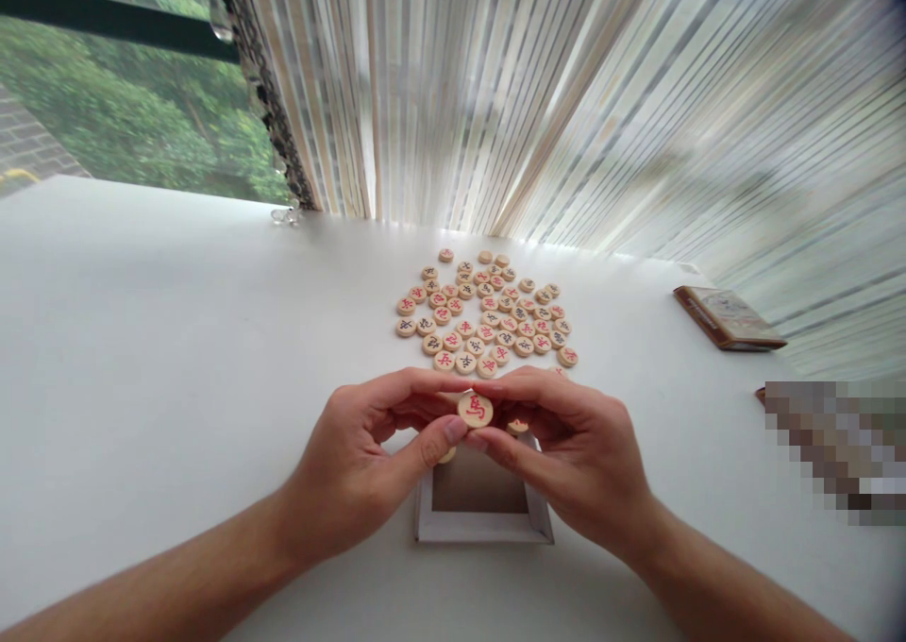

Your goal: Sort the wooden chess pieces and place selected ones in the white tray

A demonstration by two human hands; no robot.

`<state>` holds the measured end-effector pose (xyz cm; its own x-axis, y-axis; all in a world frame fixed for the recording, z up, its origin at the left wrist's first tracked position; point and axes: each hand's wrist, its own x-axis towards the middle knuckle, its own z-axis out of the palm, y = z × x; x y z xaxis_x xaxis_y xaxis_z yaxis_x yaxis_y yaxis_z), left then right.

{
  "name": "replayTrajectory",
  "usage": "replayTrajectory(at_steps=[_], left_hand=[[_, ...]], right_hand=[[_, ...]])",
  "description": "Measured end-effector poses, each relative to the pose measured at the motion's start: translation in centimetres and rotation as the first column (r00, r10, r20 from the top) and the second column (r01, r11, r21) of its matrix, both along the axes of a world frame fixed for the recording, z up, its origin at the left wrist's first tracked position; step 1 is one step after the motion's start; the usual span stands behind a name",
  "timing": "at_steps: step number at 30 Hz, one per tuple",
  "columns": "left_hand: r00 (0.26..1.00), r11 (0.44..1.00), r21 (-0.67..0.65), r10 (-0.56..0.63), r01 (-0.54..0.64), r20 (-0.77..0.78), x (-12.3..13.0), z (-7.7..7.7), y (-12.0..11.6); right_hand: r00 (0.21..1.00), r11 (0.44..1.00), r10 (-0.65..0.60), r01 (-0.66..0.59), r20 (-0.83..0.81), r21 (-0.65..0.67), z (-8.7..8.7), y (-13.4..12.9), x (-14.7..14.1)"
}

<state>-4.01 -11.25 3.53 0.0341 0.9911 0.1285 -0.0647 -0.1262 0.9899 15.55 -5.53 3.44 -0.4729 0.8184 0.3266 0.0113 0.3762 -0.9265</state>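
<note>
A round wooden Chinese chess piece (475, 410) with a red character faces me, pinched between the fingertips of both hands. My left hand (386, 444) grips its left side, and my right hand (559, 430) grips its right side. Under the hands lies an open white box (488, 528) with a brown inside, its far part hidden by my fingers. One more piece (519, 426) shows by the right fingers, and another (447, 455) peeks out below the left thumb; whether either is held I cannot tell. Beyond the hands, many loose chess pieces (486, 332) with red or black characters are spread on the table.
The white table (212, 340) reaches back to a string curtain (453, 94) and a window (162, 104) at the far left. A brown box (732, 316) lies at the right, with a partly blurred-out object (828, 453) nearer. A small clear ornament (287, 214) sits by the curtain.
</note>
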Motion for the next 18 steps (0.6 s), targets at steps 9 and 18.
replayTrajectory(at_steps=[9,18], left_hand=[[1.000,1.000,-0.015,0.019,-0.018,0.017,0.06,-0.45,0.04],[1.000,0.999,-0.043,0.024,-0.024,-0.012,0.00,0.00,0.24]], right_hand=[[0.996,0.996,-0.004,-0.004,-0.090,-0.088,0.04,-0.14,-0.44],[1.000,0.998,-0.025,0.026,0.017,-0.056,0.42,-0.06,-0.23]])
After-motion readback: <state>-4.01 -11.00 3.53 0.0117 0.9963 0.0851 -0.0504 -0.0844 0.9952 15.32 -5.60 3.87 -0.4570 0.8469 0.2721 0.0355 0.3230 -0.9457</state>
